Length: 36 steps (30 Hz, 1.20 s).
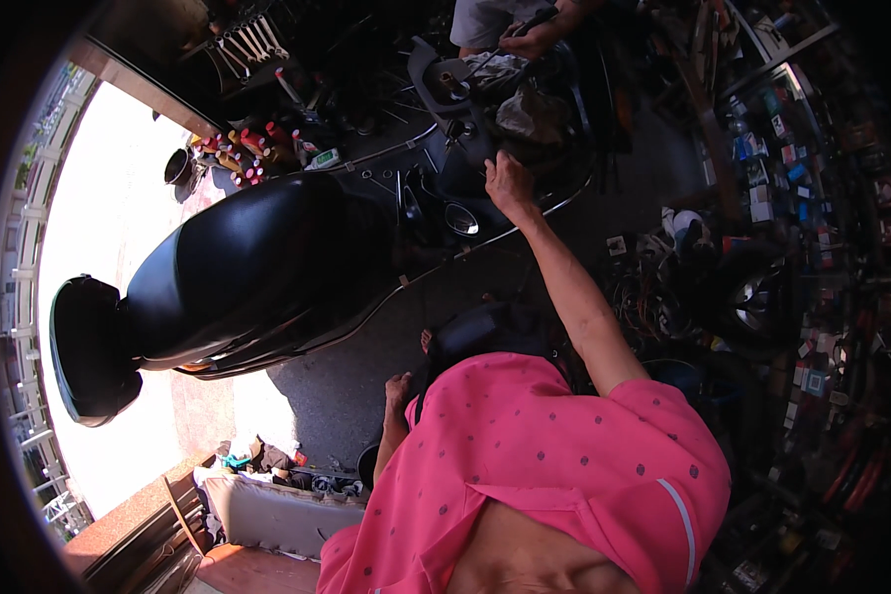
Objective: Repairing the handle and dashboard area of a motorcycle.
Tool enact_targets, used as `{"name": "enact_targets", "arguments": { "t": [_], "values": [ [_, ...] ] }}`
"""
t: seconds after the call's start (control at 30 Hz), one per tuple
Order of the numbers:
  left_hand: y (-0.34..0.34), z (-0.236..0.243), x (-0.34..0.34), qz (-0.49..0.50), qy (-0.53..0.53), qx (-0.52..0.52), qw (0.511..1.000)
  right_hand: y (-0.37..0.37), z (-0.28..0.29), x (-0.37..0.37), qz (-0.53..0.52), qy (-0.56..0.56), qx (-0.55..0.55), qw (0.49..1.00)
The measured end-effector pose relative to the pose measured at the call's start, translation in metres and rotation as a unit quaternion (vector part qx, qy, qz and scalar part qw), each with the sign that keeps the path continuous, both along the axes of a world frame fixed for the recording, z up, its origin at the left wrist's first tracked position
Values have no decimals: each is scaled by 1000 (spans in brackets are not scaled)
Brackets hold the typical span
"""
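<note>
Packages: small boxes (762,173) in blue, white and red stand in rows on the shelf (807,89) at far right, each a flat upright rectangle. More small packs (812,381) in white and green lie lower on the right, among dark clutter. At far left, beside the bright doorway, a cluster of red-capped bottles (243,153) stands on the floor next to a dark pot (178,165). A row of wrenches (247,42) hangs or lies above them, shafts parallel.

Right hand (508,186): arm stretched far forward, palm down, fingers loosely curled and close together, resting on the dark front panel (485,148) of the scooter, just below a crumpled grey rag (520,114). Whether it pinches anything cannot be told.

Left hand (398,388): low at near centre, beside the pink shirt (564,465), fingers curled inward; it holds nothing that can be seen, and how tightly it is closed cannot be told.

Scooter: stands at centre. Its black seat (257,262) runs with the long axis from near left to far right; the tail box (89,346) points toward the doorway at left, the front end points to far centre. A round mirror (462,220) lies just near of the right hand.

Another person's hand (530,40) works at the far end of the scooter front, gripping a dark tool
</note>
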<state>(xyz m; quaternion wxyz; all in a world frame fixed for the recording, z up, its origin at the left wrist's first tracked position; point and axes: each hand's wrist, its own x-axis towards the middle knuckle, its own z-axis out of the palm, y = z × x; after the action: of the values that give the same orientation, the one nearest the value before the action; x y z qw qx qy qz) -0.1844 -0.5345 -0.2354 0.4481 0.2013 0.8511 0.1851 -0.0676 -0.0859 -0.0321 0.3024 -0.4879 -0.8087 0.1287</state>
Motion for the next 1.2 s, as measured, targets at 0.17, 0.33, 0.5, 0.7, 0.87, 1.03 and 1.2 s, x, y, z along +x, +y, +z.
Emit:
{"name": "enact_targets", "arguments": {
  "t": [0.17,0.33,0.5,0.7,0.87,1.03,1.2],
  "values": [
    [2,4,1,31,-30,-13,999,1,-4,2,-1,8,-5,1000],
    [4,8,1,34,-32,-23,999,0,-5,3,5,12,7,1000],
    [7,12,0,14,-16,-23,999,1,-5,2,4,16,20,1000],
    [7,10,0,45,-30,-34,998,1,-4,3,9,14,18,1000],
    [5,0,-2,21,-24,-36,999,1,-4,2,4,2,4,1000],
    [7,6,0,50,-38,-36,997,1,-4,2,6,4,7,1000],
    [10,17,2,45,-27,-21,998,1,-5,2,4,15,18,1000]
  ]
}}
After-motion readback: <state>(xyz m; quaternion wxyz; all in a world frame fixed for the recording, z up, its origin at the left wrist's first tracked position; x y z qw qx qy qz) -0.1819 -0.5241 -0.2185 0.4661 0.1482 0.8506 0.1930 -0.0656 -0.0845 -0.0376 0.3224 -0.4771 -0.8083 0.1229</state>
